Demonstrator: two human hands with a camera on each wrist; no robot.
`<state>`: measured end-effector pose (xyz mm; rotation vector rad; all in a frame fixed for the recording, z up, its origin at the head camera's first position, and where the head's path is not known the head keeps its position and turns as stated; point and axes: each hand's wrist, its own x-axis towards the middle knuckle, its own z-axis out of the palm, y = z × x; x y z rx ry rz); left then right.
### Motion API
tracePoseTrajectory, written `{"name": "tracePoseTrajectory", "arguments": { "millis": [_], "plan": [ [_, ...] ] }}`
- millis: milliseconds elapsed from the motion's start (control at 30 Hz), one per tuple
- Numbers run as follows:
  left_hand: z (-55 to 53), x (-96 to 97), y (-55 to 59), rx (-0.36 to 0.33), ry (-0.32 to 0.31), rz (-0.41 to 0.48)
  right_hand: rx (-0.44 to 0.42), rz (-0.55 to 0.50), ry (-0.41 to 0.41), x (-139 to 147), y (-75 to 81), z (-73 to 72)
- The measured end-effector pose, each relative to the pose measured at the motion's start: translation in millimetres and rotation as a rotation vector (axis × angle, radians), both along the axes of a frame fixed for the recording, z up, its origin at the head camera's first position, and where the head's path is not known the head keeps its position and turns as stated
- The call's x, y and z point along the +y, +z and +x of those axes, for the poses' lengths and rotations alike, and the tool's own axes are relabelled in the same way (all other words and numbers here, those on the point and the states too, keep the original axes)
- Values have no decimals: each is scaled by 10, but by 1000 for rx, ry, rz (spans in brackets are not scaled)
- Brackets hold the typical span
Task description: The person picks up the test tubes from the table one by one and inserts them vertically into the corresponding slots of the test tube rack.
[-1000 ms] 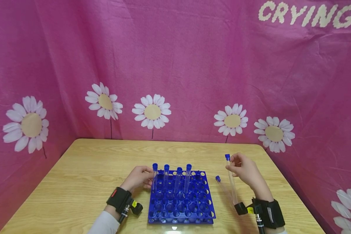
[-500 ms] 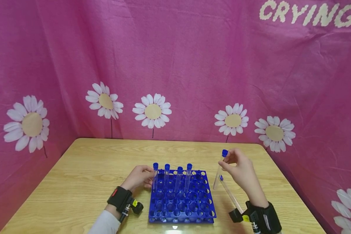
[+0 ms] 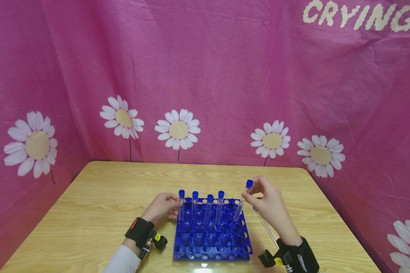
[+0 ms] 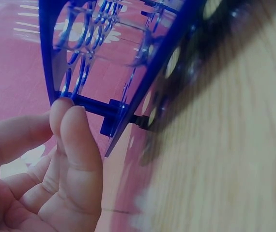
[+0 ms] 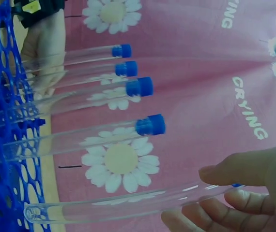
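Observation:
A blue test tube rack (image 3: 212, 253) stands on the table; several capped clear tubes, such as one with a blue cap (image 3: 210, 197), rise from its holes. My left hand (image 3: 164, 206) is at the rack's left side; in the left wrist view, thumb and fingertips pinch a corner of its upper plate (image 4: 46, 53). My right hand (image 3: 266, 197) pinches another test tube (image 3: 238, 211) just below its blue cap. That tube tilts, and its rounded bottom (image 5: 34, 212) is right at the rack's holes on the right side. Fingers partly cover its cap in the right wrist view.
A further capped tube (image 3: 266, 226) lies on the wooden table (image 3: 123, 189) right of the rack, partly hidden by my right hand and wrist. A pink curtain (image 3: 212, 76) with daisies surrounds the table's back and sides.
My right hand has carried the test tube left from above the table to the rack's right side, its lower end swinging leftward. The left hand stays at the rack.

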<state>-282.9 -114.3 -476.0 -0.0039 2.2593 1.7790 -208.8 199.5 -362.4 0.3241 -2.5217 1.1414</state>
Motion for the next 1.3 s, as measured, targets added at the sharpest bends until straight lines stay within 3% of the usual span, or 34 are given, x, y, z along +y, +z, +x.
{"name": "tracePoseTrajectory", "arguments": {
  "millis": [767, 1300],
  "plan": [
    [-7, 5, -18, 7, 11, -7, -188, 83, 77, -154, -202, -104],
    [-8, 8, -1, 5, 3, -13, -212, 112, 86, -163, -218, -99]
  ]
}}
